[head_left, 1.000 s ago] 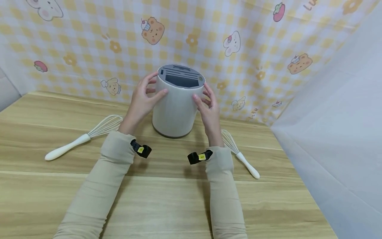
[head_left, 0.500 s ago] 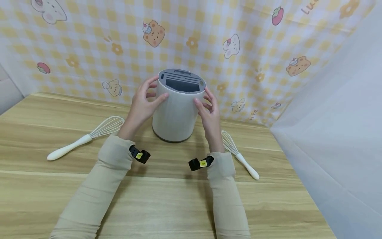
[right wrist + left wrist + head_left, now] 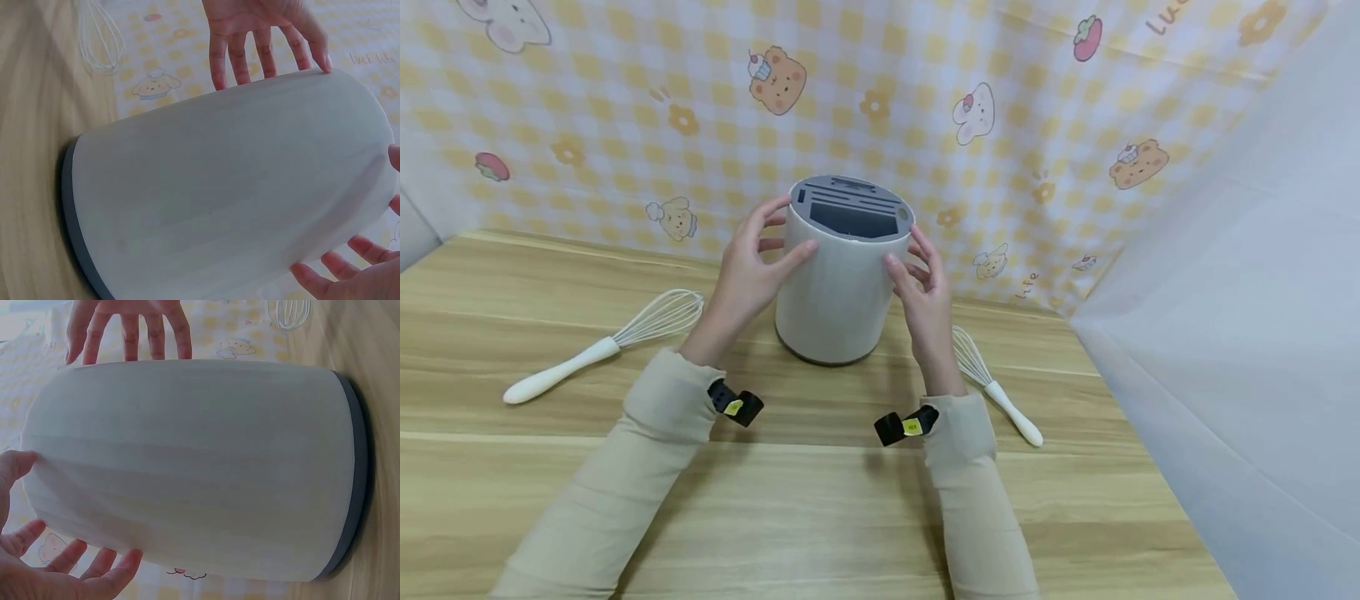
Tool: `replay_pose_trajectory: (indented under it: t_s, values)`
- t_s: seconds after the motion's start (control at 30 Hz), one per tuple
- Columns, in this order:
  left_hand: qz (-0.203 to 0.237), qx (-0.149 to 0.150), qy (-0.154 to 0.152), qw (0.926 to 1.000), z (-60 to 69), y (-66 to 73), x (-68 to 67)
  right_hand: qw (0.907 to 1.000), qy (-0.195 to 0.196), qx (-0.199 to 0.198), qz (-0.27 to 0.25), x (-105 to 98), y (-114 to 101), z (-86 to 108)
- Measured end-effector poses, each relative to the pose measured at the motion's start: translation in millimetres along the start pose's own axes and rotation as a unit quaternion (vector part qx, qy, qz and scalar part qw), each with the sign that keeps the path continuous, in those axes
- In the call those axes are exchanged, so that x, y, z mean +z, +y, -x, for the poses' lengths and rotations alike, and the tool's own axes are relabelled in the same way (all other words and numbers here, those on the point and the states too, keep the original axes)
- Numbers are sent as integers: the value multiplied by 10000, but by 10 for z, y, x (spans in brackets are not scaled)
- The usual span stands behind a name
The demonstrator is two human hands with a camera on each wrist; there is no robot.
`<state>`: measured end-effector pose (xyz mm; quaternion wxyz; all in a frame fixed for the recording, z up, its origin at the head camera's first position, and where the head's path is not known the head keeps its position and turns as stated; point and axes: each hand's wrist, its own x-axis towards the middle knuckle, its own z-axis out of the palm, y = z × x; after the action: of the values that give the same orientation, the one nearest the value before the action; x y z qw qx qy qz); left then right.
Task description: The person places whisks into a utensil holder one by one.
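Note:
A white cylindrical knife block (image 3: 838, 300) with a grey slotted top stands on the table in the head view, its dark base on the wood. My left hand (image 3: 752, 262) holds its upper left side, thumb on the front and fingers round the side. On the opposite side, my right hand (image 3: 927, 296) grips near the rim in the same way. Both wrist views show the pale wall of the block (image 3: 200, 469) filling the middle, with fingertips of both hands touching it. The slots and a wide opening in the top hold nothing visible.
One white whisk (image 3: 606, 346) lies left of the left forearm. Another whisk (image 3: 996, 387) lies to the right, partly behind the right wrist. A yellow checked curtain (image 3: 880, 50) hangs behind the wooden table (image 3: 812, 517); a white sheet (image 3: 1240, 333) borders the right.
The knife block has slid a little across the table toward me, with both hands keeping their hold. The whisks stay where they were; the head view has shifted slightly.

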<state>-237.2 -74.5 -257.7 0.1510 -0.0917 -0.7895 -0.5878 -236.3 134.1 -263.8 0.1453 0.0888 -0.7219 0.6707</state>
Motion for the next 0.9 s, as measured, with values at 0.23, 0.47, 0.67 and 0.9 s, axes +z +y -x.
replay_pose_trajectory:
  t_s: [0.23, 0.47, 0.67, 0.9]
  values:
    - [49, 84, -9, 10000, 87, 37, -32, 9999, -136, -75, 58, -27, -28, 97]
    - [23, 197, 27, 9998, 179, 44, -65, 9992, -323, -217, 132, -43, -66, 213]
    - [31, 203, 13, 9998, 269, 59, -77, 9990, -361, -222, 160, -61, -94, 301]
    - [24, 215, -12, 9998, 364, 89, -105, 9986, -373, -234, 296, -69, -100, 395]
